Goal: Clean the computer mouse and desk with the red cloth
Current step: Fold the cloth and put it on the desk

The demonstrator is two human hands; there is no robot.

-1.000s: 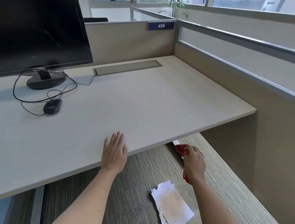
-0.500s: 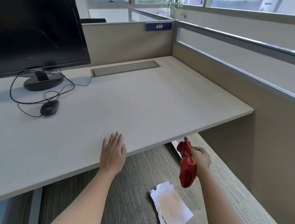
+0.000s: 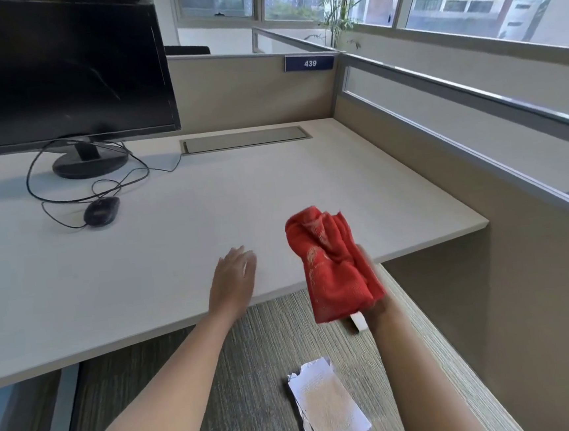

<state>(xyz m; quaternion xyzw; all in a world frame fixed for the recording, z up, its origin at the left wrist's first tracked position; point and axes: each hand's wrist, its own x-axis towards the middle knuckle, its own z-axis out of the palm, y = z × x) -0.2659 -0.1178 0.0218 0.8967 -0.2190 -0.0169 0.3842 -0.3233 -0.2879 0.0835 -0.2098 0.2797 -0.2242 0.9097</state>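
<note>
A crumpled red cloth (image 3: 334, 266) is held up over the desk's front edge by my right hand (image 3: 371, 276), which is mostly hidden behind it. The pale desk (image 3: 240, 202) spreads ahead. My left hand (image 3: 234, 281) lies flat near the front edge, fingers apart, a little left of the cloth. A black wired computer mouse (image 3: 101, 211) sits far left on the desk, well away from both hands, its cable looped around it.
A black monitor (image 3: 57, 70) on a round stand (image 3: 90, 163) is at the back left. A cable hatch (image 3: 245, 139) sits at the desk's rear. Partition walls close the back and right. Torn white paper (image 3: 327, 407) lies on the carpet below.
My right hand has raised the red cloth from below the desk edge to above the desktop. My left hand has stayed at the front edge, shifting slightly.
</note>
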